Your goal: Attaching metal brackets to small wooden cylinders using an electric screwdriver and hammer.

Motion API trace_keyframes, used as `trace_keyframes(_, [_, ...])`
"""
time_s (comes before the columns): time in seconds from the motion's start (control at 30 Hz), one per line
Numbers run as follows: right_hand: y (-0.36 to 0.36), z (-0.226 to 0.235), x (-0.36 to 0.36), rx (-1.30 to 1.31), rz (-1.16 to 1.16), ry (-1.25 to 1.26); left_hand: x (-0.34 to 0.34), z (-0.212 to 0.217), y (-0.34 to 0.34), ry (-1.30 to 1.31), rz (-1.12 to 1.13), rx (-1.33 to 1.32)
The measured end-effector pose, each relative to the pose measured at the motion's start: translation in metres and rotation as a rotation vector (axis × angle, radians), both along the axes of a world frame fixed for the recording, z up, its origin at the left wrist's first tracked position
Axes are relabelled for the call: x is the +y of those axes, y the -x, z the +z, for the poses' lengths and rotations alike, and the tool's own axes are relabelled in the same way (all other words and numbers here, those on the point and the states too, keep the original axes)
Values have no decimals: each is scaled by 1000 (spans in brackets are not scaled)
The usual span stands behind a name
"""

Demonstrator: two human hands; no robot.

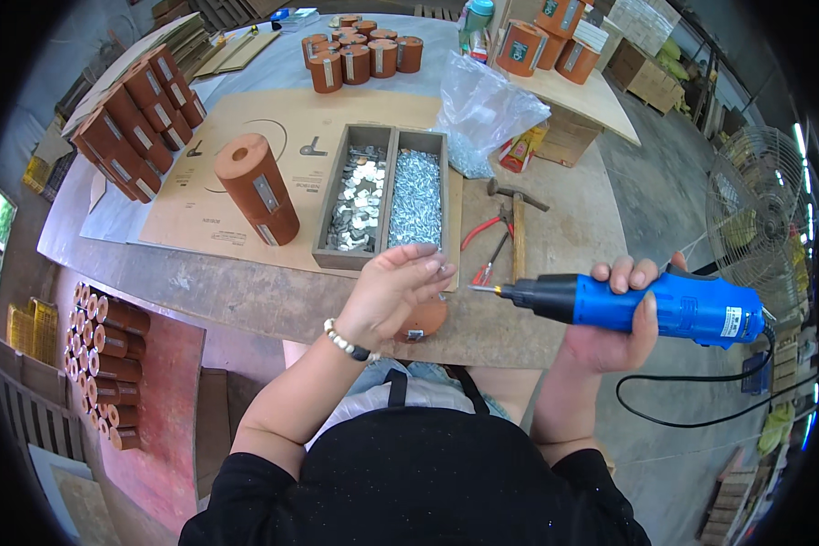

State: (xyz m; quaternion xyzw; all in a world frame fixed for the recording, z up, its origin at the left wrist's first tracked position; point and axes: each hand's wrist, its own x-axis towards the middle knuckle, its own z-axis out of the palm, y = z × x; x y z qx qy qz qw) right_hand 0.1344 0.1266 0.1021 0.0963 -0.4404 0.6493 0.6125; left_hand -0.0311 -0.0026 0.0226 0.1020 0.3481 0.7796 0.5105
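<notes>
In my right hand (630, 309) is a blue corded electric screwdriver (673, 308), held level with its bit pointing left. My left hand (402, 282) is raised near the bit, thumb and fingers pinched together; whatever small thing they hold is too small to make out. Below it, partly hidden, an orange-brown cylinder (423, 320) rests at the table's near edge. Just beyond my left hand stands a two-part wooden box (321, 238), with flat metal clips (359, 202) on its left side and small silvery screws (416, 196) on its right.
A taller orange-brown cylinder (257, 189) with metal plates stands on the cardboard (191, 205). Right of the box lie a hammer (519, 227), red-handled pliers (484, 227) and a plastic bag (487, 105). More cylinders are stacked left (141, 118) and far (355, 62). A fan (755, 191) stands right.
</notes>
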Motion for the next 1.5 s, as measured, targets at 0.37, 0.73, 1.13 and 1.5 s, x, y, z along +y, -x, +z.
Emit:
trace_keyframes(0.37, [18,0,-29,-49,19,-136,-21,-4,-18,-129,7,-256])
trace_keyframes(0.73, [16,1,-34,-60,33,-181,-26,-5,-20,-133,-53,-204])
trace_keyframes(1.13, [10,1,-32,-112,174,-234,-36,-4,-10,-32,-209,420])
trace_keyframes(1.5, [14,-10,-36,-163,269,-153,-44,-13,-5,43,-135,897])
